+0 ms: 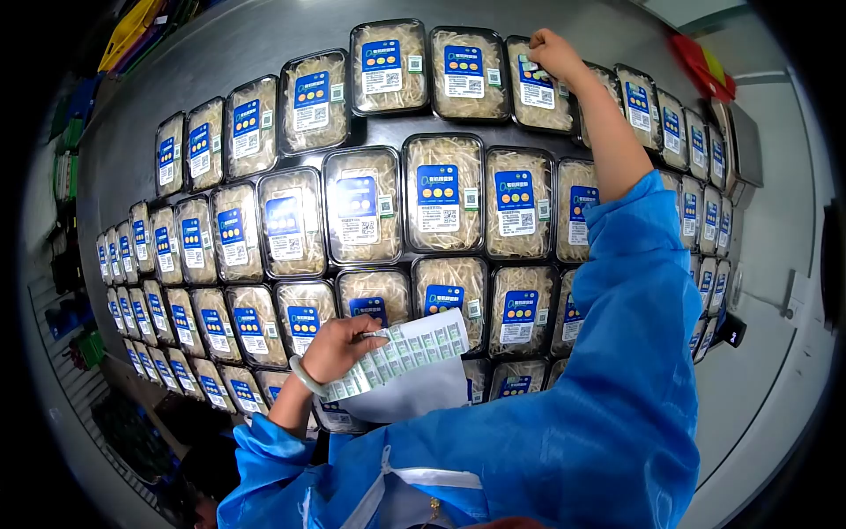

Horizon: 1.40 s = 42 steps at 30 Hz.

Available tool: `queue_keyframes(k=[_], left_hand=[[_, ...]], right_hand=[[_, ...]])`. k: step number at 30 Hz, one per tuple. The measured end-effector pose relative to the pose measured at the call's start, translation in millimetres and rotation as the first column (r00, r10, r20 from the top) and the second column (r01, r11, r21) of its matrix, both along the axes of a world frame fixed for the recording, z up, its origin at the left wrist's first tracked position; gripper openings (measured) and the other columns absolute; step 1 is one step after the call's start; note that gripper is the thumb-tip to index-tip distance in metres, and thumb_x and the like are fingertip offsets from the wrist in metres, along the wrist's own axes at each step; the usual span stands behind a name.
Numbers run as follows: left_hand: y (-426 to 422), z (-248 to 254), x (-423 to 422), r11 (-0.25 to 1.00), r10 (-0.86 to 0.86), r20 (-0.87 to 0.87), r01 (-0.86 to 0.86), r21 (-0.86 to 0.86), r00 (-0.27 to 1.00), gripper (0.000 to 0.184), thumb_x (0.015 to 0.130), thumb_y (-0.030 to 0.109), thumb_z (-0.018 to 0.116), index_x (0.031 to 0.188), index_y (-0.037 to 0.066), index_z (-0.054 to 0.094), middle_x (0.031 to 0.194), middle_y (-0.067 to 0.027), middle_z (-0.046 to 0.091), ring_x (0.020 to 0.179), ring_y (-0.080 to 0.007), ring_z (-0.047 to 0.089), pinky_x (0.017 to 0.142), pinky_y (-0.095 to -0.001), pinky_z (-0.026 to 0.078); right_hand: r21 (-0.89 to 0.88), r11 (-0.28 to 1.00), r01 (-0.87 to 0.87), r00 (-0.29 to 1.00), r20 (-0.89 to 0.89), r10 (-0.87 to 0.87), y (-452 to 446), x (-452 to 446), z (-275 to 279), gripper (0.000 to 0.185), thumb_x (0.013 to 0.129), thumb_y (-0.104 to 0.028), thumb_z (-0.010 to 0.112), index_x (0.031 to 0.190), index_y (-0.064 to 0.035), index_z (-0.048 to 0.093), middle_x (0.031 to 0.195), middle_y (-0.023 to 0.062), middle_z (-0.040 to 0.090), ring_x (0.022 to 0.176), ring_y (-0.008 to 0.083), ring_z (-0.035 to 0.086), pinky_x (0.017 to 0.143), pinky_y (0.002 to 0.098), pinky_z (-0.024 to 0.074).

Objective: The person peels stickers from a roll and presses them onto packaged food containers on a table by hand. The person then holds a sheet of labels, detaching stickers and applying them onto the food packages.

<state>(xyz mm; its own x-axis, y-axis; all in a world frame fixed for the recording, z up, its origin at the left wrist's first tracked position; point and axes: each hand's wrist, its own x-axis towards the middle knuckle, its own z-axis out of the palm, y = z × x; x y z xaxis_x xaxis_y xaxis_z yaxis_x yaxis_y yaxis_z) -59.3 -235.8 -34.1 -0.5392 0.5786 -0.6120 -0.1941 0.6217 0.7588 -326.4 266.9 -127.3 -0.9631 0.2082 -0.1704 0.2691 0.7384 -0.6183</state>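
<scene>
My left hand (337, 353) is closed around a sheet of small green-and-white QR stickers (414, 351) on white backing paper, held low over the nearest trays. My right hand (553, 55) reaches to the back row, fingertips pinched over a plastic-wrapped black tray of bean sprouts (539, 115). A small green-and-white sticker piece (529, 65) shows at those fingertips, over the tray's blue-and-white label. Beside it, another tray of sprouts (470, 99) has a small QR sticker to the right of its label. The right fingertips are partly hidden from view.
Several rows of similar sprout trays (442, 229) cover the dark metal table (238, 44), curving away on both sides. A red item (705, 69) lies at the far right edge. Yellow crates (130, 33) stand at the upper left.
</scene>
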Motion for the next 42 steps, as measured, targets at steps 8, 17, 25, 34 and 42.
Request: queue_keyframes(k=[8, 17, 25, 34, 42], left_hand=[[-13, -9, 6, 0.999, 0.028, -0.008, -0.027, 0.019, 1.000, 0.014, 0.085, 0.014, 0.071, 0.093, 0.004, 0.067, 0.078, -0.0141, 0.066, 0.066, -0.0251, 0.064, 0.060, -0.0331, 0.049], [-16, -11, 7, 0.998, 0.023, -0.025, -0.022, 0.051, 0.999, 0.016, 0.085, 0.013, 0.072, 0.095, 0.001, 0.067, 0.076, -0.0121, 0.064, 0.062, -0.0174, 0.059, 0.059, -0.0302, 0.046], [-29, -17, 16, 0.994, 0.072, -0.068, -0.066, 0.083, 0.995, 0.017, 0.084, 0.014, 0.072, 0.095, 0.002, 0.067, 0.076, -0.0138, 0.064, 0.064, -0.0241, 0.061, 0.059, -0.0332, 0.046], [-22, -4, 10, 0.993, 0.080, -0.074, -0.073, 0.089, 0.994, 0.017, 0.085, 0.018, 0.071, 0.094, 0.005, 0.066, 0.077, -0.0157, 0.064, 0.070, -0.0340, 0.063, 0.062, -0.0383, 0.048], [-30, 7, -3, 0.987, 0.151, -0.172, -0.140, 0.075, 0.973, 0.014, 0.085, 0.012, 0.071, 0.094, 0.002, 0.066, 0.077, -0.0129, 0.066, 0.063, -0.0215, 0.062, 0.060, -0.0309, 0.047]], right_hand=[[0.255, 0.966, -0.036, 0.999, -0.001, 0.038, -19, -9, 25, 0.049, 0.080, -0.039, 0.072, 0.111, -0.0019, 0.062, 0.104, 0.0161, 0.068, 0.094, 0.0296, 0.065, 0.077, 0.0420, 0.0515], [0.196, 0.962, -0.189, 0.980, -0.033, 0.199, -103, -55, 4, 0.041, 0.075, -0.027, 0.077, 0.107, -0.0065, 0.063, 0.092, 0.0119, 0.070, 0.081, 0.0262, 0.068, 0.070, 0.0404, 0.0534], [0.044, 0.971, -0.236, 0.972, 0.010, 0.236, -140, -74, 35, 0.038, 0.076, -0.025, 0.074, 0.104, -0.0015, 0.062, 0.096, 0.0164, 0.068, 0.085, 0.0289, 0.066, 0.073, 0.0397, 0.0535], [0.053, 0.962, -0.269, 0.962, -0.030, 0.271, -227, -115, 28, 0.020, 0.071, -0.007, 0.074, 0.089, -0.0005, 0.067, 0.082, 0.0167, 0.069, 0.075, 0.0292, 0.067, 0.065, 0.0421, 0.0552], [0.249, 0.845, -0.472, 0.874, 0.010, 0.485, -251, -40, 86, 0.042, 0.071, -0.035, 0.078, 0.098, -0.0046, 0.070, 0.104, 0.0167, 0.069, 0.098, 0.0324, 0.066, 0.085, 0.0403, 0.0530]])
